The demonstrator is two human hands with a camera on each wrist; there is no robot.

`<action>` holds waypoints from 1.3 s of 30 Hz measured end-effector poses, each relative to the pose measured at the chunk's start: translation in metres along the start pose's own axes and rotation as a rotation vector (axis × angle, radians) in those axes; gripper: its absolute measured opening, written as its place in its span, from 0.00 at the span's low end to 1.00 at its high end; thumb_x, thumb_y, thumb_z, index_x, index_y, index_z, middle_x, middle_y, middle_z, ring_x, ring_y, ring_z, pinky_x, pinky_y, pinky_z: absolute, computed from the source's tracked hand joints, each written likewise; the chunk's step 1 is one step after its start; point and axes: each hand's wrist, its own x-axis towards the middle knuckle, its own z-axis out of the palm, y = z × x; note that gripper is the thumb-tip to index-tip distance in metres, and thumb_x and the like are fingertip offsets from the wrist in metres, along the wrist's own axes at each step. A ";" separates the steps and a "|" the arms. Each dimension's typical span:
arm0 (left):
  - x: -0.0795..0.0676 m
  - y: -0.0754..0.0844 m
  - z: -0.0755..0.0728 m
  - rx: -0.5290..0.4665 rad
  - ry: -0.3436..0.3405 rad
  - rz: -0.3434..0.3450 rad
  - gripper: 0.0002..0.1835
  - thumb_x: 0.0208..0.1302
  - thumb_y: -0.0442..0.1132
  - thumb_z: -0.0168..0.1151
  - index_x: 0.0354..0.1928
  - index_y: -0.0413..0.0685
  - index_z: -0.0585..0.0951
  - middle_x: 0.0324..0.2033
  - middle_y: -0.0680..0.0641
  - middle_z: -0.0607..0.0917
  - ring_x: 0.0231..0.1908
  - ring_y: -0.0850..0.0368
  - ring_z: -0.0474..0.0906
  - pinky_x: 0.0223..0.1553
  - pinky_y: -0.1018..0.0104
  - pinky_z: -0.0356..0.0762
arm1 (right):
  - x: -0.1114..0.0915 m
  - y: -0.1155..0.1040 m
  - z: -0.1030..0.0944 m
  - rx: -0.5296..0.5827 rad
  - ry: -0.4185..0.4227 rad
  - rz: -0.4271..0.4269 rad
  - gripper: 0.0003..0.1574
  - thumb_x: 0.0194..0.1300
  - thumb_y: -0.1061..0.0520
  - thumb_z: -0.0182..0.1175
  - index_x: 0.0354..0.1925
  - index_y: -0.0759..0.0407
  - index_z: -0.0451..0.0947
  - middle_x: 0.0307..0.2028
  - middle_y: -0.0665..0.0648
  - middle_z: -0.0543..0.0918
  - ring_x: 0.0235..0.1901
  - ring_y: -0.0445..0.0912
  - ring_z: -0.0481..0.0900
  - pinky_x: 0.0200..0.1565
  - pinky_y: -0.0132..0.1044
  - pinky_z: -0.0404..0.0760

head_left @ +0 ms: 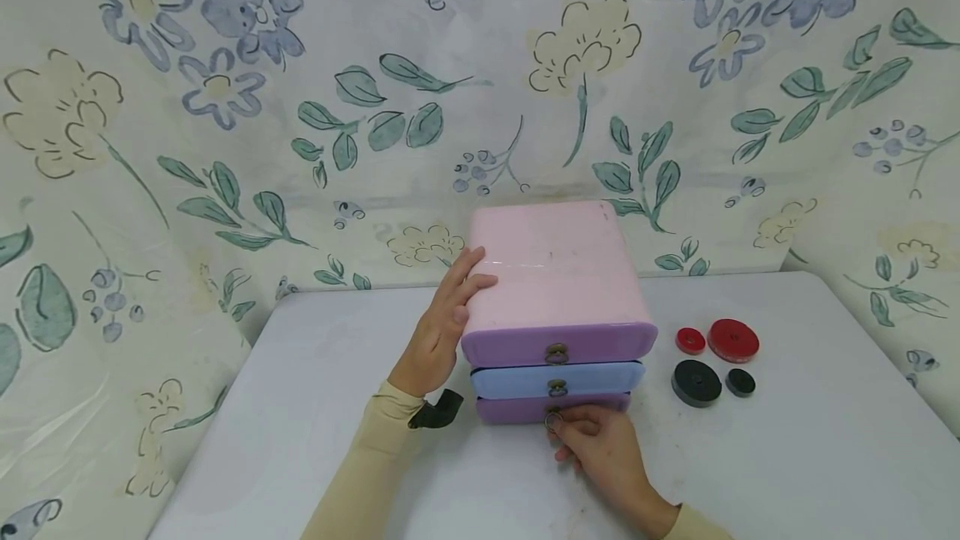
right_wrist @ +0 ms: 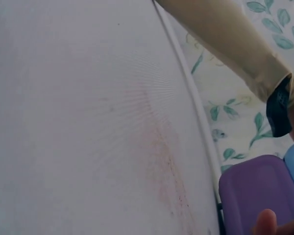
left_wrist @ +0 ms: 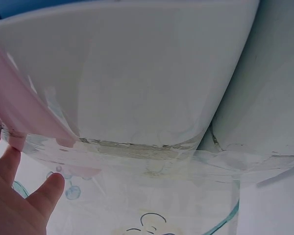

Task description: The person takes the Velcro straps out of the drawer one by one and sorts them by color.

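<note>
A small chest of drawers with a pink top (head_left: pixel 551 273) stands on the table, its purple top drawer (head_left: pixel 510 348), blue middle drawer (head_left: pixel 510 383) and purple bottom drawer (head_left: pixel 510 412) facing me. My left hand (head_left: pixel 435 336) rests against the chest's left side, fingers reaching over the top edge. In the left wrist view its fingers (left_wrist: pixel 7 164) touch the pink casing (left_wrist: pixel 19 93). Thumb and forefinger of my right hand (head_left: pixel 607 444) pinch the ring pull (head_left: pixel 553 421) of the bottom drawer. Most of the right hand lies outside the right wrist view.
To the right of the chest lie a small red disc (head_left: pixel 690 341), a larger red disc (head_left: pixel 733 341), a large black disc (head_left: pixel 696 383) and a small black disc (head_left: pixel 740 382). A flower-patterned sheet (head_left: pixel 360 173) hangs behind the white table (head_left: pixel 300 390).
</note>
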 end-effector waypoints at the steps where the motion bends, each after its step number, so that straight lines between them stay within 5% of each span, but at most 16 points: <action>1: 0.000 0.000 0.000 -0.001 -0.001 -0.001 0.24 0.82 0.47 0.33 0.68 0.46 0.69 0.78 0.45 0.54 0.78 0.43 0.40 0.76 0.44 0.40 | 0.000 0.000 0.001 -0.008 0.013 -0.003 0.11 0.63 0.61 0.68 0.39 0.70 0.82 0.26 0.58 0.88 0.19 0.46 0.83 0.18 0.32 0.77; 15: 0.001 0.002 0.000 -0.003 -0.001 -0.001 0.24 0.82 0.48 0.33 0.68 0.46 0.69 0.78 0.45 0.54 0.78 0.43 0.40 0.76 0.44 0.40 | -0.006 -0.002 0.006 -0.044 0.113 -0.053 0.10 0.61 0.62 0.70 0.36 0.65 0.78 0.22 0.56 0.86 0.17 0.46 0.83 0.20 0.31 0.76; 23: 0.000 0.001 0.000 -0.002 0.002 -0.001 0.23 0.82 0.47 0.33 0.68 0.46 0.70 0.78 0.45 0.54 0.78 0.43 0.40 0.75 0.43 0.40 | -0.008 -0.001 0.007 0.064 0.074 -0.106 0.10 0.61 0.68 0.69 0.38 0.68 0.76 0.25 0.61 0.86 0.18 0.47 0.83 0.24 0.36 0.84; 39: 0.000 0.000 0.000 -0.010 0.001 0.006 0.23 0.82 0.46 0.33 0.68 0.45 0.69 0.78 0.44 0.54 0.78 0.44 0.40 0.75 0.43 0.40 | -0.008 -0.001 0.003 -0.003 0.019 -0.125 0.11 0.62 0.68 0.67 0.37 0.66 0.73 0.27 0.60 0.86 0.18 0.46 0.82 0.24 0.36 0.83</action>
